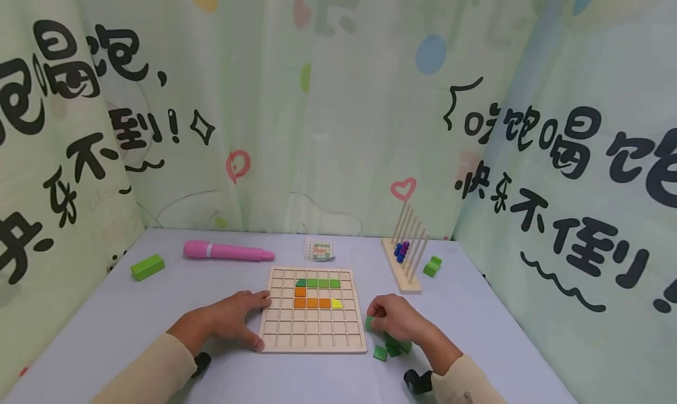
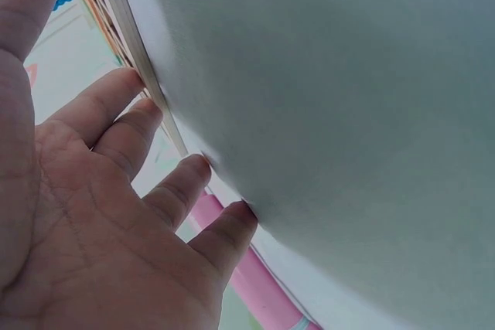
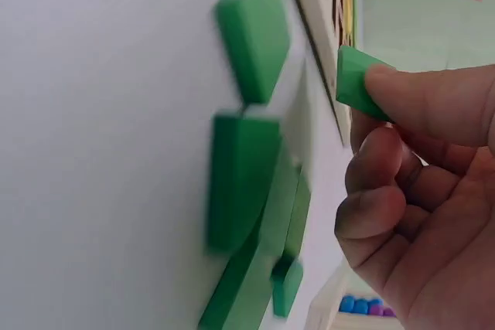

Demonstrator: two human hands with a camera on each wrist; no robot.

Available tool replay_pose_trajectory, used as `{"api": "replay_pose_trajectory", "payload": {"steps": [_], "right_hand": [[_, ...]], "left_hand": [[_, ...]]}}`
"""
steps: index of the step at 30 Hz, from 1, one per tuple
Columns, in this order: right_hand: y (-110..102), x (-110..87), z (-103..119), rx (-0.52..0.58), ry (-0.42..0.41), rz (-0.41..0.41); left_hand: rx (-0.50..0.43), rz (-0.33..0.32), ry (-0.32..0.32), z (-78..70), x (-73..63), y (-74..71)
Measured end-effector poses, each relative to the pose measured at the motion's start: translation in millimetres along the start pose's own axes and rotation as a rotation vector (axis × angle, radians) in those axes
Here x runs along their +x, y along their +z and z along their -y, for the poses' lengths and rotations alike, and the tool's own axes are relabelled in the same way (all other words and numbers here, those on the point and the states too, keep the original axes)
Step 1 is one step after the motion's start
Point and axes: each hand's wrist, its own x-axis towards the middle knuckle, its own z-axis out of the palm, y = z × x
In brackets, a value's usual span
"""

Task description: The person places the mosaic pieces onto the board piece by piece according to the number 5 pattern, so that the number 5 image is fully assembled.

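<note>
A square wooden grid board (image 1: 312,344) lies in the middle of the table. Some of its cells hold tiles: a green row (image 1: 324,283), and below it orange tiles (image 1: 313,303) ending in a yellow one (image 1: 337,303). My left hand (image 1: 230,319) rests against the board's left edge, fingers spread, fingertips at its rim in the left wrist view. Beside the board's right edge, my right hand (image 1: 395,317) pinches a green tile (image 3: 354,79) between thumb and fingers. Several loose green tiles (image 3: 244,183) lie under and near that hand, partly hidden by it in the head view.
Behind the board are a pink pen-shaped object (image 1: 230,251) and a small pattern card (image 1: 319,249). A wooden peg stand (image 1: 409,285) with blue and purple beads (image 1: 401,251) stands back right, near green blocks (image 1: 432,266). Another green block (image 1: 147,267) lies far left. Printed curtains (image 1: 338,127) enclose the table.
</note>
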Motion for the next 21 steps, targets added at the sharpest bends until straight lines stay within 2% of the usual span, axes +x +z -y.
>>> {"api": "replay_pose_trajectory", "payload": {"steps": [10, 21], "right_hand": [[18, 36.5, 22, 0.112, -0.049, -0.008], [32, 50.4, 34, 0.055, -0.072, 0.018]], "left_hand": [[0.000, -0.007, -0.009, 1.0, 0.7, 0.3], [-0.002, -0.010, -0.015, 0.0, -1.5, 0.5]]}}
